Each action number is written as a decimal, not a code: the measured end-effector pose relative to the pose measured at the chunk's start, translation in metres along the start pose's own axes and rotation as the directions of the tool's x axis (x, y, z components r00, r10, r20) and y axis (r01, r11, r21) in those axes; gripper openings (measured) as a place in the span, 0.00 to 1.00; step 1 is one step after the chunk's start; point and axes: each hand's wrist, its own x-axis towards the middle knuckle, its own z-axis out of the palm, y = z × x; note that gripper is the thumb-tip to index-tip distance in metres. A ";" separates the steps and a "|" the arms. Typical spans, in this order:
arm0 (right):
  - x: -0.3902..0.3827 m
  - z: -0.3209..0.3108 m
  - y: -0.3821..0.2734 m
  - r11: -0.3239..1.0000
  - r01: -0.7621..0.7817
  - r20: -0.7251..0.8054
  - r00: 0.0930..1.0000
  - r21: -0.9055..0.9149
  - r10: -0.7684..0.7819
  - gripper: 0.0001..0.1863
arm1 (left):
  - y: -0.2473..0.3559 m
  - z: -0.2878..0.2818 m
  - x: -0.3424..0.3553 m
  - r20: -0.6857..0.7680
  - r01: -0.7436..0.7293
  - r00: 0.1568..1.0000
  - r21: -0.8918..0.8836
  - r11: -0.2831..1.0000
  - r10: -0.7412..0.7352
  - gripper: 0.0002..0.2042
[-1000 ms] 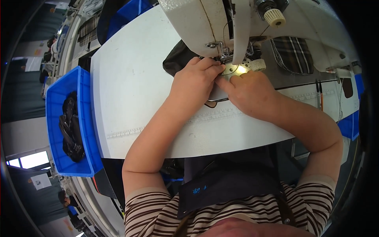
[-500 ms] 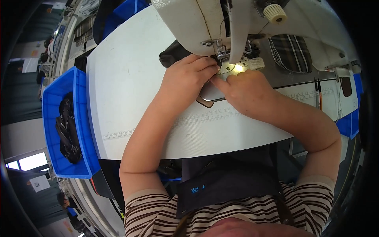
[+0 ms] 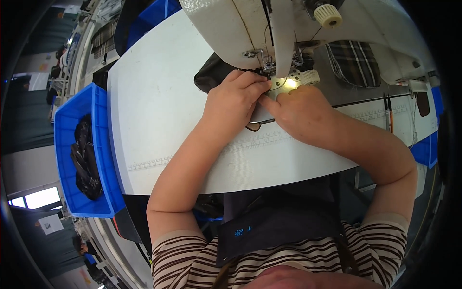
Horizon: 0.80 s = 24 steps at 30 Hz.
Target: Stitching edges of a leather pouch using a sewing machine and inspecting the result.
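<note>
A dark, glossy fabric piece lies under the head of a white sewing machine, part of it showing left of the needle area. My left hand presses on it, fingers bent and held together, tips close to the presser foot. Just right of those tips, my right hand rests on the machine bed, one finger stretched toward the left fingertips and the others curled under. What lies beneath the curled fingers is hidden. A lamp lights the metal needle plate between the hands. A small tan-edged tab shows below my left hand.
At the left stands a blue bin holding black pieces. Plaid fabric lies right of the needle. Pen-like tools and a brown piece are farther right. A printed ruler scale crosses the white table.
My left hand has shifted slightly right and more of the dark fabric shows on its left. Less of the tan-edged tab is visible. My right hand stays nearly in place.
</note>
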 end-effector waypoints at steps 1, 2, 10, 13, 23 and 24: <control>0.000 0.001 0.000 1.000 -0.005 -0.023 1.000 -0.014 0.004 0.22 | -0.001 0.000 0.000 0.000 0.000 1.000 -0.001 1.000 0.000 0.18; 0.000 0.000 0.000 1.000 -0.005 -0.023 1.000 -0.014 0.005 0.22 | -0.001 -0.001 0.000 -0.002 -0.006 1.000 -0.006 1.000 0.006 0.19; 0.001 0.000 0.003 1.000 -0.007 -0.054 0.998 -0.006 0.007 0.16 | 0.004 -0.002 0.001 -0.003 0.019 1.000 -0.014 1.000 -0.019 0.18; 0.000 -0.006 0.000 1.000 -0.026 0.011 1.000 0.008 0.026 0.15 | 0.001 0.002 0.000 -0.027 0.007 1.000 -0.027 1.000 -0.008 0.17; 0.000 -0.004 0.001 0.999 -0.030 0.023 0.999 -0.043 0.031 0.21 | -0.007 -0.008 0.006 -0.038 -0.139 0.988 0.172 0.975 0.147 0.14; 0.000 -0.004 0.000 0.999 -0.034 0.005 0.999 -0.033 0.034 0.21 | -0.009 -0.009 0.007 -0.040 -0.181 0.981 0.190 0.965 0.191 0.14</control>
